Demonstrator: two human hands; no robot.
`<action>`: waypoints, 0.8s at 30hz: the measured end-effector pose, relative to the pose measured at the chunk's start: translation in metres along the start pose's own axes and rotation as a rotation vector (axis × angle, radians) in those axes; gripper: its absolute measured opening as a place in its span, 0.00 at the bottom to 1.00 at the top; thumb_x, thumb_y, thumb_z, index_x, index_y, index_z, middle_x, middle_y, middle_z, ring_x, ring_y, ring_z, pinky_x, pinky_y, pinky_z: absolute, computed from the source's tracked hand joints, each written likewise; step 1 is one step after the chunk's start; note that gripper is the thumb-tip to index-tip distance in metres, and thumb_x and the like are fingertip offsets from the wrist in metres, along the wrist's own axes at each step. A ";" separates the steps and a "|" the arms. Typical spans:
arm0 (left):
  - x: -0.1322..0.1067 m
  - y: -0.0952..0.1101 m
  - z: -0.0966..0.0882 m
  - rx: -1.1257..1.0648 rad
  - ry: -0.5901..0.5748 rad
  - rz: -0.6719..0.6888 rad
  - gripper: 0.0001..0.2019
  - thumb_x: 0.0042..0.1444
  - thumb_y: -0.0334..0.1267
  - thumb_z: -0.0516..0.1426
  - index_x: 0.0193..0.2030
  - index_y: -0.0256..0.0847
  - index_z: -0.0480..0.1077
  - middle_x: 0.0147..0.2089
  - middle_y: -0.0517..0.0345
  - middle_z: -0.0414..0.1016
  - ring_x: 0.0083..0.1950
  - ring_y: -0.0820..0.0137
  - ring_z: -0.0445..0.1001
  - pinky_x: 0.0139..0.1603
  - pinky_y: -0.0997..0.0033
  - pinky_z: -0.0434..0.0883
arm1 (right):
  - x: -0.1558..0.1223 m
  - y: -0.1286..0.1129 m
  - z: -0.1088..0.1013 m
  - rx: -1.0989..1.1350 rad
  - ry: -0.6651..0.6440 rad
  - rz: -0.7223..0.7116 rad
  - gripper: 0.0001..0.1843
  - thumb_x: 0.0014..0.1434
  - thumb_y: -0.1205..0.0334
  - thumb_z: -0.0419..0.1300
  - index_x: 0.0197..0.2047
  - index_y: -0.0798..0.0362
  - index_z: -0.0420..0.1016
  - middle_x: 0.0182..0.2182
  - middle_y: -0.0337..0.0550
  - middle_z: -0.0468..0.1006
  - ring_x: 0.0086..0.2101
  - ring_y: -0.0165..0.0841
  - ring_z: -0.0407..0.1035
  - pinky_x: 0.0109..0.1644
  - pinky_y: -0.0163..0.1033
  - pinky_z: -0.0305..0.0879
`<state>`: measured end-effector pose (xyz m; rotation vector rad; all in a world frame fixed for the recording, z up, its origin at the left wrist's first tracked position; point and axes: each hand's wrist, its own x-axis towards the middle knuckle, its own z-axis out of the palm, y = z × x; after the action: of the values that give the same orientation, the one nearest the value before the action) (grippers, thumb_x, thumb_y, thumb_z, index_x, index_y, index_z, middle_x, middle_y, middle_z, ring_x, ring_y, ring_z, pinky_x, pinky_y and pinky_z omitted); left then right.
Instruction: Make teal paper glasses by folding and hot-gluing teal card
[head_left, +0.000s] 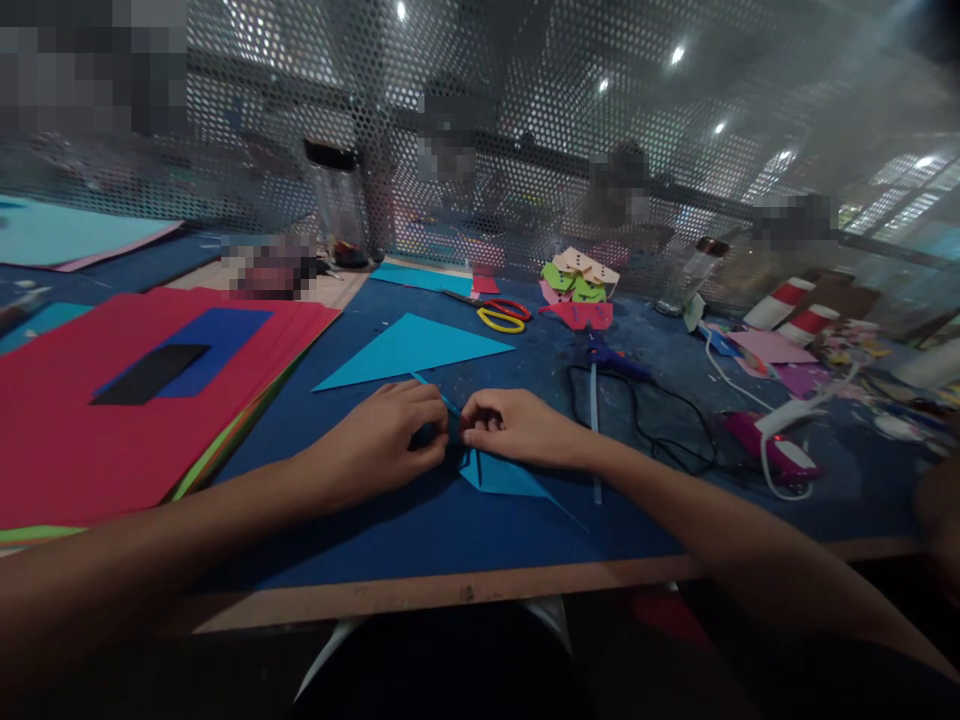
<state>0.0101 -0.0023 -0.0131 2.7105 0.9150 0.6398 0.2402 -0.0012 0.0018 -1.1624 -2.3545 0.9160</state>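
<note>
A folded piece of light blue paper [499, 472] is held down on the dark blue table [420, 530] near its front edge, between the two hands, which almost meet above it. The left hand [390, 432] is curled, its fingers drawn together and pinched on the left end of the paper, where a thin blue strip or edge sticks up between the hands. The right hand [517, 428] is curled likewise, its fingertips [474, 412] pressed together on the same fold, and the paper's pointed flap is seen spreading out below the right wrist towards the table's front edge. Just behind the hands a larger light blue triangle [412, 350] is laid flat. To the left, a stack of red sheets [90, 440] is set, with a blue sheet [202, 345] and a black strip [150, 373] on top. Further back, scissors with red and yellow handles [501, 314] are seen beside a small pile of coloured paper shapes [577, 285]. To the right, a blue glue gun [611, 360] and its black cable [660, 420] are laid, well apart from the hands
</note>
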 end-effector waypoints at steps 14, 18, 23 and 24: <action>-0.001 0.000 -0.007 0.002 -0.028 0.026 0.03 0.64 0.33 0.55 0.40 0.42 0.71 0.40 0.57 0.76 0.45 0.63 0.74 0.58 0.56 0.66 | 0.003 -0.003 0.003 -0.053 0.014 0.022 0.04 0.59 0.68 0.63 0.38 0.54 0.78 0.30 0.36 0.76 0.31 0.28 0.67 0.34 0.33 0.55; -0.003 0.000 -0.012 0.027 -0.009 0.109 0.07 0.66 0.31 0.54 0.47 0.42 0.72 0.45 0.54 0.79 0.49 0.62 0.76 0.62 0.54 0.66 | 0.003 -0.002 0.003 -0.056 0.019 0.031 0.03 0.59 0.68 0.64 0.38 0.54 0.78 0.30 0.36 0.76 0.31 0.28 0.66 0.35 0.34 0.54; -0.005 0.001 -0.015 0.094 0.003 0.259 0.13 0.65 0.27 0.52 0.46 0.42 0.76 0.47 0.49 0.79 0.50 0.61 0.77 0.52 0.59 0.73 | 0.003 -0.002 0.002 -0.049 0.007 0.015 0.05 0.59 0.69 0.63 0.39 0.54 0.79 0.31 0.36 0.76 0.31 0.28 0.67 0.35 0.33 0.55; -0.005 0.002 -0.015 0.108 0.000 0.274 0.14 0.65 0.27 0.52 0.46 0.42 0.77 0.47 0.50 0.80 0.49 0.61 0.77 0.51 0.60 0.73 | 0.003 -0.002 0.002 -0.052 0.008 0.016 0.06 0.58 0.69 0.63 0.39 0.54 0.79 0.31 0.36 0.76 0.31 0.28 0.67 0.35 0.33 0.54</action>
<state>0.0003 -0.0058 -0.0011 2.9617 0.5980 0.6565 0.2361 -0.0005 0.0016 -1.2037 -2.3788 0.8587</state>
